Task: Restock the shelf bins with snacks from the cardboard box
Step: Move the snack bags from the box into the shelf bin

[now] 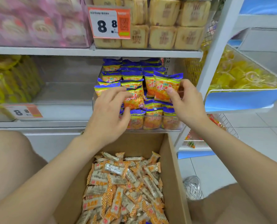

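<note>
Item one, your left hand (108, 115): grip part closed, fingers curled over the top left corner and thumb under the lower left edge of a tilted packet (134, 101), orange with blue ends, which it holds clear of the stock. Item two, your right hand (189, 105): grip closed to a pinch, thumb on the front and fingers behind the right side of an upright packet (164, 85) of the same kind. The two grips are level and near each other, and the two held packets are almost touching between them. Item three, the clear bin (152, 130): directly beyond and below both grips on the middle shelf, with matching stacked packets (131, 73) in rows behind the grips and a further row standing against its front wall just under them. Item four, the cardboard box (173, 167): below and nearer to you than both grips, open, between your knees, its far edge just under the bin. It holds loose wrapped bars (123, 180) in white and orange. Item five, a price tag (108, 24) reading 8.8: above the left grip, on the upper shelf, beside tan bread packs (163, 35). Item six, yellow bags (10, 81): well to the left of the left grip. Item seven, a slanted blue-fronted bin (241, 97) of yellow sweets: to the right of the right grip.
</note>
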The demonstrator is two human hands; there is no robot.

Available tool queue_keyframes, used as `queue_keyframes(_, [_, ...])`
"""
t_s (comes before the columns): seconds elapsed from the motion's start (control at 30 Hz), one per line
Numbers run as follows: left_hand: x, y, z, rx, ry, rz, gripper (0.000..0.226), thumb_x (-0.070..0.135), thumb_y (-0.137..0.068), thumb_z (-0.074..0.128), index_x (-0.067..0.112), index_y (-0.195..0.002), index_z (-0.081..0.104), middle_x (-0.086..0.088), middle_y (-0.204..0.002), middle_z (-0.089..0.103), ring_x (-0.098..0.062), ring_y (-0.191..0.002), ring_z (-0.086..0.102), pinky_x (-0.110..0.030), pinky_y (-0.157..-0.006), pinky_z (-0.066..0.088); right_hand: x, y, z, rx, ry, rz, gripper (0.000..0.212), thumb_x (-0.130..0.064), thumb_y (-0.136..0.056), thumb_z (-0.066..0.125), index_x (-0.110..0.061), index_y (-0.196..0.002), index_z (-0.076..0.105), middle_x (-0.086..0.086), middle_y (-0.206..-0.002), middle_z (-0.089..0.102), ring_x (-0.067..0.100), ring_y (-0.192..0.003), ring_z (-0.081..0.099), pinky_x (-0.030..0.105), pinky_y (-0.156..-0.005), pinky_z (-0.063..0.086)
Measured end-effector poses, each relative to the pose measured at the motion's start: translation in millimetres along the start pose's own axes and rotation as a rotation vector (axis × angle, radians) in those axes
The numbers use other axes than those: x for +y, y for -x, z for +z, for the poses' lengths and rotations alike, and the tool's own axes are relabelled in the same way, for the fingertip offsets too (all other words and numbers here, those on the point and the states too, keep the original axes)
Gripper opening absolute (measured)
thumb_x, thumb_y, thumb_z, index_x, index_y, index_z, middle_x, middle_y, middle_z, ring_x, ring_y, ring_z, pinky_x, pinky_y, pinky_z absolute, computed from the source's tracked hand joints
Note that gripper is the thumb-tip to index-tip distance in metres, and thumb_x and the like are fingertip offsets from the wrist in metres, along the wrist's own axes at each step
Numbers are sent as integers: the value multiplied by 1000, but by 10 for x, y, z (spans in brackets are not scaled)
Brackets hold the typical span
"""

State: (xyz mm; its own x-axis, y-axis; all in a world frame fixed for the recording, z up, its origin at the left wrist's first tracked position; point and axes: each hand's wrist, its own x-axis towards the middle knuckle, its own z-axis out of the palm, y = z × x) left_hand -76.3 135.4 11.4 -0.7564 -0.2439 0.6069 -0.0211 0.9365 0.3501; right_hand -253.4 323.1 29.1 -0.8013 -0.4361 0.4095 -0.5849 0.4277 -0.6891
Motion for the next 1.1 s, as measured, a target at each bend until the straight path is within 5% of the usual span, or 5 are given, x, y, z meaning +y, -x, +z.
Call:
queue_keyframes(0.17, [-1, 25, 123, -216, -201, 38, 55, 25, -93, 58, 25, -147, 52, -1, -164, 37, -30, -154, 28, -54, -120, 26, 154, -114, 232, -52, 20, 21, 33, -30, -104, 61, -14, -132, 51, 0, -115, 73, 22, -105, 68, 35, -82, 51])
queue_keyframes(0.4, [-49, 29, 191, -318, -333, 62, 60, 32, -92, 60, 24, -150, 46, -4, -164, 34, -32, -150, 31, -58, -118, 28, 124, -194, 426, -129, -3, -27, 41, -29, -103, 64, -18, -133, 39, 0, -91, 75, 25, -95, 65, 33, -74, 40])
queue_keyframes(0.57, [-58, 17, 195, -327, -349, 68, 60, 33, -93, 59, 25, -151, 46, -3, -165, 32, -32, -151, 30, -58, -118, 27, 54, -274, 347, 109, -102, -77, 34, -22, -99, 67, -19, -125, 47, -16, -77, 72, 18, -80, 67, 39, -83, 51])
queue_keyframes(0.87, [-32, 14, 213, -350, -379, 62, 60, 35, -93, 58, 25, -151, 44, -4, -166, 27, -32, -153, 24, -59, -120, 25, 69, -269, 414, 114, -51, -35, 32, -19, -101, 65, -17, -125, 45, -14, -84, 67, 25, -87, 69, 41, -76, 51])
queue_keyframes(1.1, [-19, 24, 225, -328, -362, 72, 56, 34, -93, 58, 27, -148, 47, -6, -165, 29, -31, -152, 26, -58, -120, 26, 118, -337, 378, -110, 94, 82, 34, -29, -105, 59, -15, -133, 46, 7, -107, 68, 26, -94, 63, 39, -79, 50])
